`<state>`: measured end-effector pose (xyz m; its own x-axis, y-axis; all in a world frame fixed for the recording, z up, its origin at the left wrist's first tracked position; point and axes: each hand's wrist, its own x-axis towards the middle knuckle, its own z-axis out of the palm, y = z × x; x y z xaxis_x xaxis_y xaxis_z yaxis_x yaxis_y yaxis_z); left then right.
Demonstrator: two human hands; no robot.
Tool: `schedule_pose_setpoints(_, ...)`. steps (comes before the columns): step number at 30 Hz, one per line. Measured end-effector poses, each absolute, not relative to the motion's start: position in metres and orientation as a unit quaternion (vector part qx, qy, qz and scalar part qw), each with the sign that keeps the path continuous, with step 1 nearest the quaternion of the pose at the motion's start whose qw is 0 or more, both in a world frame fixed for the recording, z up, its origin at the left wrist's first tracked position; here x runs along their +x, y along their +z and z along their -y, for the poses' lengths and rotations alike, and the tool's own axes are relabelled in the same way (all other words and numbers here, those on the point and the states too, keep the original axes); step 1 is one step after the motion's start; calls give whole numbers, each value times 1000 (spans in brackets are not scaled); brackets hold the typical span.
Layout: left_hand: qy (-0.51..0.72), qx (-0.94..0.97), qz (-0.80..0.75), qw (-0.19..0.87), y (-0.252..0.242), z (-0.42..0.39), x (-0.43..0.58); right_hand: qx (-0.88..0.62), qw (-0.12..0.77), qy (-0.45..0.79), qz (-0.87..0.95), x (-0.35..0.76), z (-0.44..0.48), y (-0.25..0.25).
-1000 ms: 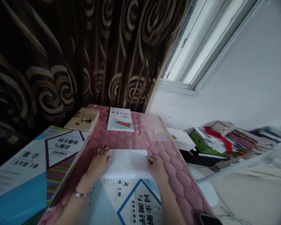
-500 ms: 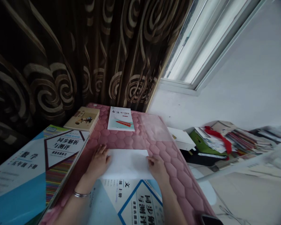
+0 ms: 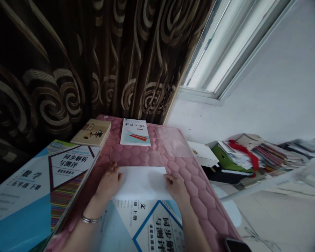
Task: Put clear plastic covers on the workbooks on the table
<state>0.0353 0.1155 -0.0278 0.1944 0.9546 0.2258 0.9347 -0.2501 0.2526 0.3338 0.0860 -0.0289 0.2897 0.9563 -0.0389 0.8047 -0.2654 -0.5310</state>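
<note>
A white sheet of paper (image 3: pixel 143 182) lies across the far end of a blue-and-white workbook (image 3: pixel 131 224), whose cover shows below it. My left hand (image 3: pixel 111 180) is at the sheet's left edge, thumb against the paper and fingers bent together beyond the edge. The right edge is pinched near its far corner by my right hand (image 3: pixel 174 183), fingers curled in. What lies beneath the sheet is hidden. A silver bracelet (image 3: pixel 89 219) circles my left wrist.
A pink quilted table cover (image 3: pixel 199 196) lies underneath. At left stand a maths workbook (image 3: pixel 23 203) and a tan book (image 3: pixel 93 132). A white booklet (image 3: pixel 135 132) lies at the far end. A dark phone-like object (image 3: pixel 236 245) sits near right; beyond are a white box (image 3: pixel 203 154) and piled papers (image 3: pixel 241 155).
My left fingers have bent in a little more at the paper's left edge. My right hand keeps its pinch, and the paper and workbook stay almost where they were.
</note>
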Motion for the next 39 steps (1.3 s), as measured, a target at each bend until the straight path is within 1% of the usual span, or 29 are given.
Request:
schedule_pose_setpoints(6,136,774,-619,13,-25,-115,36,-774,200,186,572,333,-86,-28)
schedule_pose_setpoints(13,157,770,-618,19,-30,-115,36,-776,192,182,573,331,-85,-23)
schedule_pose_setpoints(20,145,782,-605,37,-26,-112,37,-763,228,166,582,332,-86,-26)
schedule_pose_setpoints(30,191,786,-587,39,-31,-117,33,-765,213,175,581,332,-85,-26)
schedule_pose_setpoints(34,177,787,-589,39,-31,-115,34,-768,197,170,585,331,-85,-25)
schedule_pose_setpoints(39,174,782,-598,34,-30,-115,35,-769,198,178,582,331,-85,-24)
